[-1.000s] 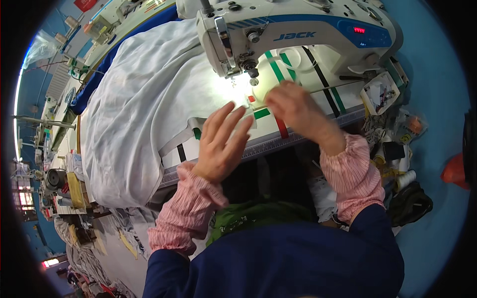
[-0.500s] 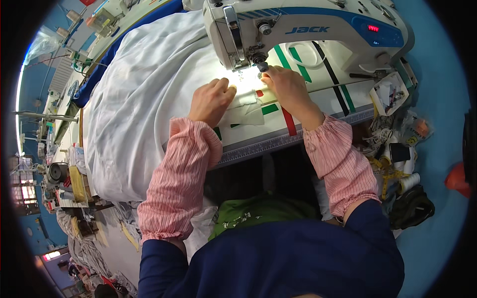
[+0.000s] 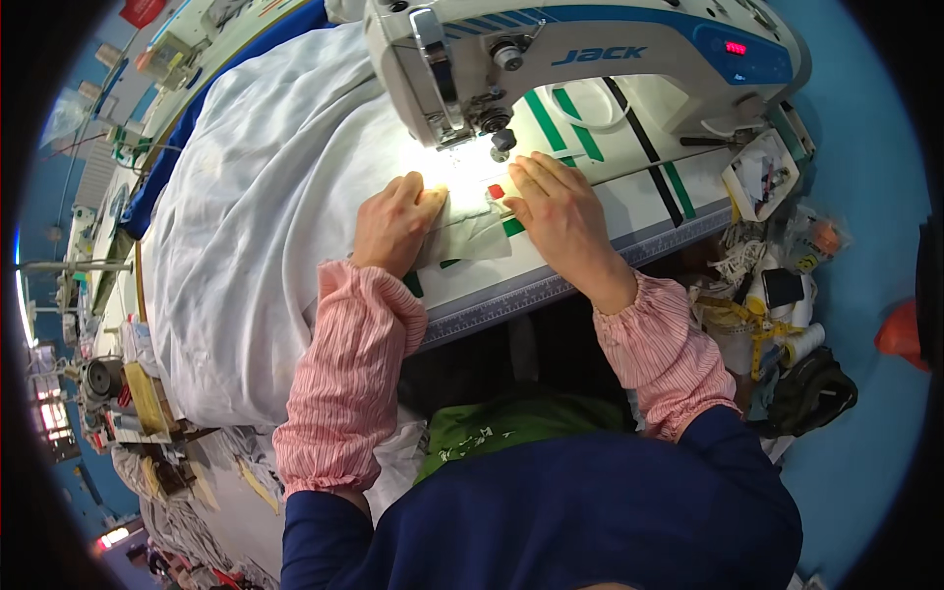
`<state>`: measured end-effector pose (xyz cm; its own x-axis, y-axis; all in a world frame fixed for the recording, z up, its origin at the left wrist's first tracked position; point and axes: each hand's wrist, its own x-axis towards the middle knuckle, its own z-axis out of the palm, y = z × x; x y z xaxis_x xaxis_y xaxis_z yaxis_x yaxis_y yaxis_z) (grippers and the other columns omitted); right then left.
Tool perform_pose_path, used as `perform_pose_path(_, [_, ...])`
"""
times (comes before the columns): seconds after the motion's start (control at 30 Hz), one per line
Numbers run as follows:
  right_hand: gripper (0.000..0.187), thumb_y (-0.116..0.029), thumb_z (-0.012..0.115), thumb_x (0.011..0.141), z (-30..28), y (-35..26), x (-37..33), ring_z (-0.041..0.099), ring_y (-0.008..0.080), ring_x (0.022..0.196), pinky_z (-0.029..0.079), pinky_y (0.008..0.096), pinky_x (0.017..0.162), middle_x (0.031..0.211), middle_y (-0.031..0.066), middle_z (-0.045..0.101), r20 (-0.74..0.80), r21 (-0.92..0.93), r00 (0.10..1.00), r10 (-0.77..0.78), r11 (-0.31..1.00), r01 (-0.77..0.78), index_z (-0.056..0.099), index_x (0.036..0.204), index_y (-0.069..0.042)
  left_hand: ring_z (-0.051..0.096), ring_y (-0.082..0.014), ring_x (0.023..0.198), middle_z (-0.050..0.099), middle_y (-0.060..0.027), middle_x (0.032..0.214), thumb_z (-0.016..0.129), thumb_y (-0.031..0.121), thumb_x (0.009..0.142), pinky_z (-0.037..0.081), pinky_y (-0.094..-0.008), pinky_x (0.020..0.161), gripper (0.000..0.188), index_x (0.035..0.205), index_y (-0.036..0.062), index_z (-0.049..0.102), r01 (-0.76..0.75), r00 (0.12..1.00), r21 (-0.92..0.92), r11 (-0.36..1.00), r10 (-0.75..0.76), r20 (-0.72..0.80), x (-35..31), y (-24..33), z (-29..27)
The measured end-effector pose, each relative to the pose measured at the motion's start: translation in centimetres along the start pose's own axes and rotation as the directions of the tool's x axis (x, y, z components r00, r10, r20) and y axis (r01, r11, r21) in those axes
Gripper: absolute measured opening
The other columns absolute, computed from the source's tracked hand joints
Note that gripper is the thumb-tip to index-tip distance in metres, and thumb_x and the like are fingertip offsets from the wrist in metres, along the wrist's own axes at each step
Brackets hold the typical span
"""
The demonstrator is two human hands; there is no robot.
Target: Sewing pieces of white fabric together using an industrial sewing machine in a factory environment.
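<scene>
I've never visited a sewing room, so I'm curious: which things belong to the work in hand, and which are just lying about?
In the work:
white cloth, under the left hand;
sewing machine, light on;
right hand, near the lit area.

Apparently lying about:
open white box;
yellow tape measure;
white spool;
black pouch.

Near side, I note navy top (image 3: 590,511), pink sleeve covers (image 3: 344,383) finely striped, white-marked green cloth (image 3: 531,423). Left: white fabric (image 3: 236,216). Far: white sewing machine (image 3: 580,37), blue panel (image 3: 767,65). Right: green strips (image 3: 546,123), black strip (image 3: 643,147).
</scene>
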<state>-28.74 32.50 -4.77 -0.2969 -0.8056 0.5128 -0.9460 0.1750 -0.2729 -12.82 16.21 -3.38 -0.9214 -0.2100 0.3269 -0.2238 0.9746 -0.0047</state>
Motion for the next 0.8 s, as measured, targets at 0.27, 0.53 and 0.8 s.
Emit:
perform_pose_path(0.27, [0.037,-0.020,0.069,0.084,0.5,0.2,-0.1,0.056,0.0262,0.116,0.044,0.0367,0.098,0.116,0.0124,0.065,-0.009,-0.009,0.999,0.030,0.999,-0.031,0.064,0.113,0.001,0.058,-0.0183,0.079,0.051,-0.0037,0.084,0.059,0.005,0.078,0.051,-0.0315,0.064,0.029,0.104,0.0161,0.067,-0.001,1.000,0.007,1.000,0.001,0.017,0.1,0.0,-0.1])
perform_pose_path(0.53, [0.036,-0.020,0.068,0.084,0.3,-0.3,0.4,0.056,0.0270,0.115,0.045,0.0368,0.097,0.115,0.0129,0.064,-0.020,-0.043,0.999,0.025,0.999,-0.026,0.063,0.113,0.001,0.058,-0.0171,0.082,0.052,-0.0021,0.089,0.060,0.008,0.079,0.052,-0.0313,0.065,0.028,0.105,0.0180,0.067,-0.018,1.000,0.038,0.999,0.017,0.020,-0.1,-0.2,0.1])
perform_pose_path(0.8, [0.023,-0.020,0.070,0.079,1.1,-1.5,2.4,0.056,0.0184,0.093,0.047,0.0315,0.082,0.096,0.0018,0.060,0.022,0.040,0.985,-0.172,0.984,0.171,0.067,0.098,-0.009,0.058,-0.0167,0.083,0.052,-0.0016,0.090,0.059,0.010,0.079,0.052,-0.0321,0.065,0.024,0.101,0.0163,0.066,-0.032,0.999,0.010,0.999,0.032,-0.001,0.1,-0.2,0.1])
